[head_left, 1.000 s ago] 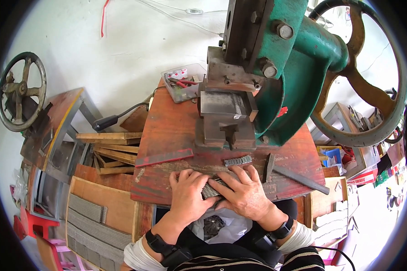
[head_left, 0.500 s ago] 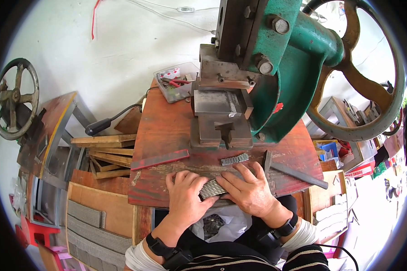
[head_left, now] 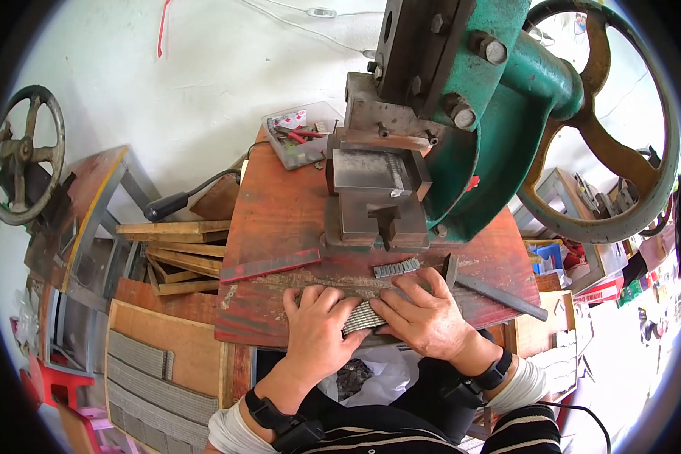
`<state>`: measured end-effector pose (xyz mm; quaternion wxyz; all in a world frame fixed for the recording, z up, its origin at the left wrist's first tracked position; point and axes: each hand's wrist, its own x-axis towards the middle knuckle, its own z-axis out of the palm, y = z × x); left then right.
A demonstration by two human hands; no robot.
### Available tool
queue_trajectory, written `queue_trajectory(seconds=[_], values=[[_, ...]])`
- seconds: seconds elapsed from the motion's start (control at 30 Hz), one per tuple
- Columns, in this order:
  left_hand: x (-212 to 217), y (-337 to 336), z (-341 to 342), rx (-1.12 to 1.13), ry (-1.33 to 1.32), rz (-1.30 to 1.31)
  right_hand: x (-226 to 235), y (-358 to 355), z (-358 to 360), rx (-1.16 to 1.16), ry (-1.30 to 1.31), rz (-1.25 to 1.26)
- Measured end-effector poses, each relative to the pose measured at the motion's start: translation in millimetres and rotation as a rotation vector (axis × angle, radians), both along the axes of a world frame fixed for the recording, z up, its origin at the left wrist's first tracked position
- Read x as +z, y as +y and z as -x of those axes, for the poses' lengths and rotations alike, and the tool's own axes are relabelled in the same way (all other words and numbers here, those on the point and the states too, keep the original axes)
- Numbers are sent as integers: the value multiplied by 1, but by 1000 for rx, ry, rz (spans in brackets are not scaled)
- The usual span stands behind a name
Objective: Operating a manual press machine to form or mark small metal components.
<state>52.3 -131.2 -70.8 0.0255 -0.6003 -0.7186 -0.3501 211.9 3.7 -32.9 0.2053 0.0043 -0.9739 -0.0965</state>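
Observation:
Between my two hands, at the near edge of the reddish wooden bench point(head_left: 268, 204), is a block of small grey ribbed metal pieces packed in rows point(head_left: 360, 317). My left hand point(head_left: 318, 325) closes on its left end, thumb on the near side and fingers on the far side. My right hand point(head_left: 424, 316) grips the right end in the same way. Both hands hide much of the block. Just beyond my right fingers lies a short grey strip of toothed metal pieces point(head_left: 396, 267). A hammer point(head_left: 499, 297) rests to the right, its head near my right fingers.
A green hand press point(head_left: 499, 151) with a big handwheel point(head_left: 613, 132) and a steel die point(head_left: 382, 219) stands on the bench. Behind is a clear plastic box point(head_left: 303, 155). A red-edged bar point(head_left: 272, 265) lies left. Wooden trays point(head_left: 166, 318) hold grey strips; a plastic bag point(head_left: 378, 378) hangs below.
The view has shifted slightly, so the press and bench sit a little further right. Both hands keep their hold on the ribbed block, with little change in their grip.

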Motion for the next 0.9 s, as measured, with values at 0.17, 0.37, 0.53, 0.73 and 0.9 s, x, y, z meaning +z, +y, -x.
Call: queue_trajectory(seconds=[0.17,0.37,0.53,0.73,0.9], values=[[0,0,1,-2,-16,-12,2,7,-1,60,7,-24],[1,1,1,-21,-32,-4,-2,8,-2,48,58,18],[2,1,1,-22,-7,12,-3,9,-3,56,33,12],[1,2,2,-37,-11,25,3,10,-6,57,25,17],[-2,0,2,-29,-25,21,-6,40,-59,-458,159,242]])
